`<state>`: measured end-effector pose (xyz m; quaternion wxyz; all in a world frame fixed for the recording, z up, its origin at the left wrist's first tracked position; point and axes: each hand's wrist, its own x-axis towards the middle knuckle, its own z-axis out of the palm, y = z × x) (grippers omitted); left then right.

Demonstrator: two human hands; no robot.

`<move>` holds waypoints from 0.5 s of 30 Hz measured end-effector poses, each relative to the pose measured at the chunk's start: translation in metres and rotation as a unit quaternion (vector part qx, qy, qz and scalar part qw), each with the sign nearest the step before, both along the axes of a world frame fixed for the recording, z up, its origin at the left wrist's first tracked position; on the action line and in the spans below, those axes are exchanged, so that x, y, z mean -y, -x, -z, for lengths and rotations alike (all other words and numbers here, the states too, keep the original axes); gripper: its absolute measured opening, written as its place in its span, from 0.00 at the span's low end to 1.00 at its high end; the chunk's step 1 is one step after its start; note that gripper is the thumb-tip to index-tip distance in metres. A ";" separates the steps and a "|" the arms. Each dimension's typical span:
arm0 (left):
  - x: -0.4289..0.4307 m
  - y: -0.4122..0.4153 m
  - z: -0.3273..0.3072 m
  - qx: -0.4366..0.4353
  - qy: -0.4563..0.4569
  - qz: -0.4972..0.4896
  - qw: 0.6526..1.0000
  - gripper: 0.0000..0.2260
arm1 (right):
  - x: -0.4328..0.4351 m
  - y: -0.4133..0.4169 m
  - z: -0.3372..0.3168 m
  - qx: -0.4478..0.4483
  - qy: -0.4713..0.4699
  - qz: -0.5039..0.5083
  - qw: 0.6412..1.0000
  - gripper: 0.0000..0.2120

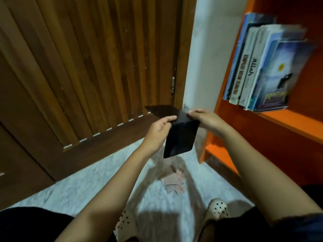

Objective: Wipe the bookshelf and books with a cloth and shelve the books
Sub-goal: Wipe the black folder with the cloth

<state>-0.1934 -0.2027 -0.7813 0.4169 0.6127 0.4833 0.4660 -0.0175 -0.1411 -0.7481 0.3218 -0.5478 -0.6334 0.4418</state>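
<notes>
A black book (180, 137) hangs open in front of me, spine up, its covers spread apart. My left hand (158, 130) grips its left side with the thumb on top. My right hand (208, 119) pinches the top edge at the right. The orange bookshelf (283, 119) stands to the right. Several blue and white books (262, 67) lean upright on its upper shelf. Small reddish paper pieces (172, 182) lie on the floor below the book. No cloth is visible.
A brown slatted wooden door (87, 67) fills the left side. A white wall strip (206, 49) separates it from the shelf. The floor (104, 180) is pale marble tile. My polka-dot slippers (218, 210) show at the bottom.
</notes>
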 end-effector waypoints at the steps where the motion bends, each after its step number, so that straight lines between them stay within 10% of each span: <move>1: 0.007 -0.005 -0.008 -0.032 -0.024 0.019 0.999 0.15 | 0.007 -0.006 -0.011 0.012 -0.005 0.000 1.000 0.14; 6: 0.038 -0.044 -0.041 -0.186 -0.169 0.107 0.962 0.18 | 0.027 -0.035 -0.042 0.041 -0.059 0.093 0.993 0.18; 15: 0.056 -0.118 -0.083 -0.140 -0.220 0.195 0.946 0.20 | 0.098 -0.098 -0.051 -0.136 -0.231 0.278 0.922 0.21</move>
